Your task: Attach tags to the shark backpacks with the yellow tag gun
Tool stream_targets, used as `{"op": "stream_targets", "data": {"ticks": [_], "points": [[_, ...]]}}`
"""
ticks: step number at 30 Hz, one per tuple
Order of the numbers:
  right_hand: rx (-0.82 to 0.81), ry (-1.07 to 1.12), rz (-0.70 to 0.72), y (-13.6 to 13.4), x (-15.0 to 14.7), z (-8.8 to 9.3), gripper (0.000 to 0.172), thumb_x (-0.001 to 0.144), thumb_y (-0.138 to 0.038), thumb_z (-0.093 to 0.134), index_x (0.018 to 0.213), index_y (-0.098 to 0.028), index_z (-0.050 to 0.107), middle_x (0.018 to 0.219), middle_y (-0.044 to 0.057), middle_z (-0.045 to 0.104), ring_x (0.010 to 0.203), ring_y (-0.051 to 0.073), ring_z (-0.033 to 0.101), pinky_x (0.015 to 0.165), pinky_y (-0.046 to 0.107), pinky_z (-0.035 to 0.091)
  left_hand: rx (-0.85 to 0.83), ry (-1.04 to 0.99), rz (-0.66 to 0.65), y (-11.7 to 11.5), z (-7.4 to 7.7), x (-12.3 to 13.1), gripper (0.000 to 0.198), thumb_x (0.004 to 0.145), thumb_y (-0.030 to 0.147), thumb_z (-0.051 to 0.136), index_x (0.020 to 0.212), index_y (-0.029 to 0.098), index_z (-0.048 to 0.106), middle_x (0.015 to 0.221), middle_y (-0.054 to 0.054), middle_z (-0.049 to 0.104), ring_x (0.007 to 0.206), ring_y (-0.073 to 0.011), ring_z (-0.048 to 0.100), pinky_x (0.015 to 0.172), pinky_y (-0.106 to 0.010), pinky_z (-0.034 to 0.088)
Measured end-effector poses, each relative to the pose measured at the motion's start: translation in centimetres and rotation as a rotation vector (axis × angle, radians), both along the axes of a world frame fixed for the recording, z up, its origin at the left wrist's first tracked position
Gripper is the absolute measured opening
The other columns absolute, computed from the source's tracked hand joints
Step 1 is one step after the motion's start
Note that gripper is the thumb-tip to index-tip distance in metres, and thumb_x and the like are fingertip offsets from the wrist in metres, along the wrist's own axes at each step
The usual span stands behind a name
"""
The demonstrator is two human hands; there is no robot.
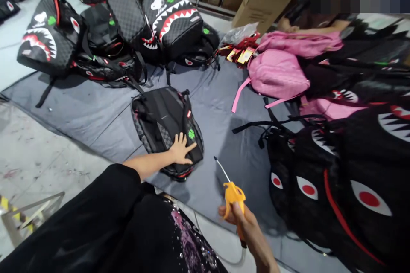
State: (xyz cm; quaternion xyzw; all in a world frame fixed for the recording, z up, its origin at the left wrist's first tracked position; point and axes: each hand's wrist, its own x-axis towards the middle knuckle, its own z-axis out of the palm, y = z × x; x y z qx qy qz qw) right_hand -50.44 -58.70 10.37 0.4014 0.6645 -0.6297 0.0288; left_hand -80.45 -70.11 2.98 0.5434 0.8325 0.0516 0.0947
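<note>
A dark backpack (160,115) with a grey check pattern and a green emblem lies flat on the grey table cover, its strap side up. My left hand (181,150) presses on its near end with fingers spread. In my right hand (245,222) is a yellow air blow gun (234,196), my fingers wrapped round its handle. Its thin metal nozzle points up and left, apart from the backpack. A hose runs from the bottom of the handle.
Dark shark-mouth backpacks (174,19) stand along the far left. Pink bags (277,74) and a pile of red tags (240,49) lie to the right. Large black bags (336,187) crowd the near right. Another person's arm (323,30) rests behind the pink bags, near a cardboard box (261,6).
</note>
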Motion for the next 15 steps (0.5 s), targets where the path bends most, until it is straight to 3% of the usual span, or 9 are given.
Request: {"op": "stream_targets", "data": {"ticks": [3, 5, 7, 8, 10, 13, 15], "points": [[0.072, 0.032, 0.0, 0.0, -2.3, 1.0, 0.068, 0.074, -0.084, 0.047, 0.096, -0.02, 0.059, 0.09, 0.014, 0.071, 0.083, 0.03, 0.071, 0.078, 0.042, 0.058, 0.059, -0.05, -0.352, -1.7, -1.2, 2.8, 0.095, 0.071, 0.069, 0.066, 0.151, 0.03, 0.035, 0.154, -0.021, 0.034, 0.145, -0.051, 0.013, 0.111, -0.068, 0.013], [0.161, 0.033, 0.047, 0.1, -4.0, 1.4, 0.068, 0.078, -0.082, 0.043, 0.104, -0.021, 0.057, 0.086, 0.013, 0.071, 0.079, 0.029, 0.07, 0.074, 0.041, 0.059, 0.087, -0.081, -0.572, -3.3, -1.2, 3.6, 0.087, 0.072, 0.062, 0.07, 0.148, 0.033, 0.04, 0.152, -0.017, 0.04, 0.145, -0.0443, 0.021, 0.113, -0.063, 0.018], [0.256, 0.014, 0.061, 1.2, -5.2, 2.0, 0.066, 0.082, -0.079, 0.038, 0.109, -0.021, 0.055, 0.085, 0.013, 0.071, 0.078, 0.028, 0.071, 0.072, 0.04, 0.059, 0.121, -0.083, -0.643, -5.3, -0.8, 3.4, 0.075, 0.08, 0.053, 0.066, 0.147, 0.029, 0.041, 0.15, -0.015, 0.044, 0.145, -0.0356, 0.029, 0.116, -0.056, 0.02], [0.294, 0.003, 0.049, 2.2, -5.5, 2.5, 0.063, 0.084, -0.077, 0.036, 0.108, -0.022, 0.055, 0.086, 0.013, 0.071, 0.078, 0.028, 0.071, 0.072, 0.039, 0.059, 0.142, -0.068, -0.601, -6.3, -0.4, 3.2, 0.07, 0.085, 0.049, 0.063, 0.148, 0.025, 0.041, 0.15, -0.016, 0.043, 0.144, -0.0323, 0.031, 0.118, -0.053, 0.019], [0.336, -0.023, 0.0, 4.7, -6.1, 3.9, 0.058, 0.087, -0.074, 0.033, 0.105, -0.023, 0.053, 0.087, 0.013, 0.071, 0.078, 0.027, 0.072, 0.07, 0.037, 0.059, 0.175, -0.008, -0.368, -8.1, 0.4, 3.0, 0.071, 0.088, 0.044, 0.061, 0.149, 0.018, 0.038, 0.156, -0.019, 0.035, 0.147, -0.0314, 0.026, 0.119, -0.051, 0.016], [0.334, -0.069, -0.028, 8.7, -7.4, 6.2, 0.043, 0.092, -0.063, 0.036, 0.099, -0.023, 0.05, 0.081, 0.01, 0.071, 0.072, 0.023, 0.072, 0.065, 0.033, 0.058, 0.169, 0.073, 0.056, -9.1, 1.6, 4.0, 0.094, 0.077, 0.047, 0.073, 0.154, 0.019, 0.027, 0.162, -0.022, 0.012, 0.15, -0.0388, 0.01, 0.118, -0.059, 0.013], [0.332, -0.099, 0.033, 10.7, -8.6, 7.2, 0.035, 0.095, -0.055, 0.039, 0.097, -0.022, 0.051, 0.076, 0.008, 0.07, 0.066, 0.02, 0.07, 0.063, 0.029, 0.057, 0.128, 0.076, 0.227, -8.7, 2.1, 5.4, 0.109, 0.068, 0.049, 0.08, 0.155, 0.021, 0.021, 0.162, -0.024, 0.005, 0.149, -0.0423, 0.007, 0.116, -0.062, 0.013]]}}
